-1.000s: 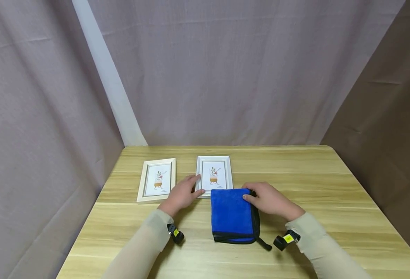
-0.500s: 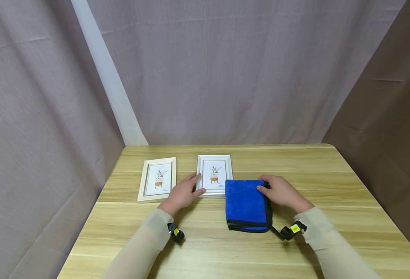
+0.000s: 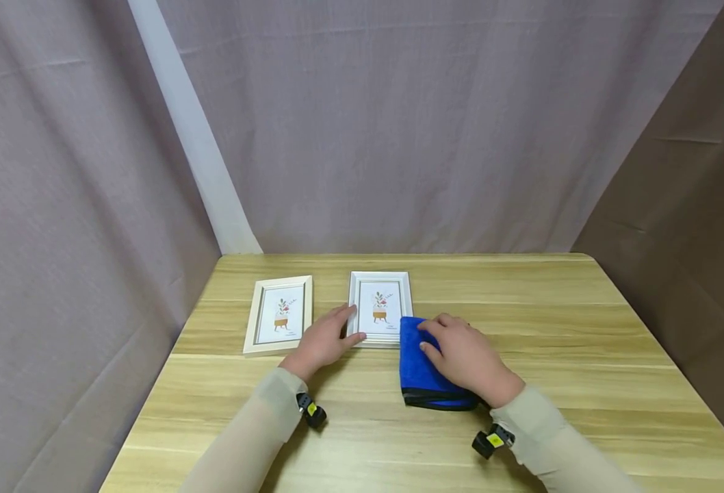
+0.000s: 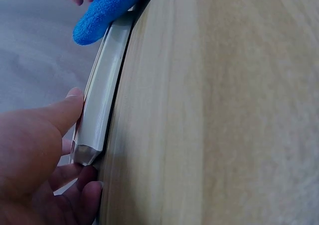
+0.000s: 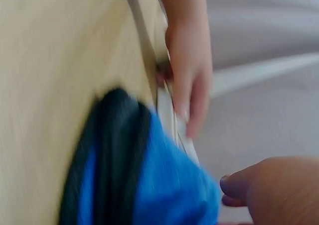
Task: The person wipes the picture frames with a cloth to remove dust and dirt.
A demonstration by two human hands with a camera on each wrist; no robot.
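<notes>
In the head view a silver-white picture frame [image 3: 380,337] with a flower-pot print lies on the table. My left hand [image 3: 325,342] holds its lower left side, thumb on the front edge; the left wrist view shows fingers [image 4: 90,197] bent around the frame's corner. A folded blue cloth [image 3: 414,363] with black edging overlaps the frame's lower right corner. Over the cloth's upper right part lies my right hand [image 3: 467,356], its fingers relaxed and pointing left, hiding that side of the cloth. The right wrist view is blurred.
Left of the held frame, a cream picture frame [image 3: 250,335] with a similar print lies flat. The wood-grain table [image 3: 362,438] ends at a grey-mauve curtain [image 3: 399,137] behind, with a brown curtain [image 3: 682,205] at the right.
The blue cloth moved right and away from me, uncovering more of the silver-white frame. My right hand let go of its right edge and shifted left onto it. The left hand stayed put.
</notes>
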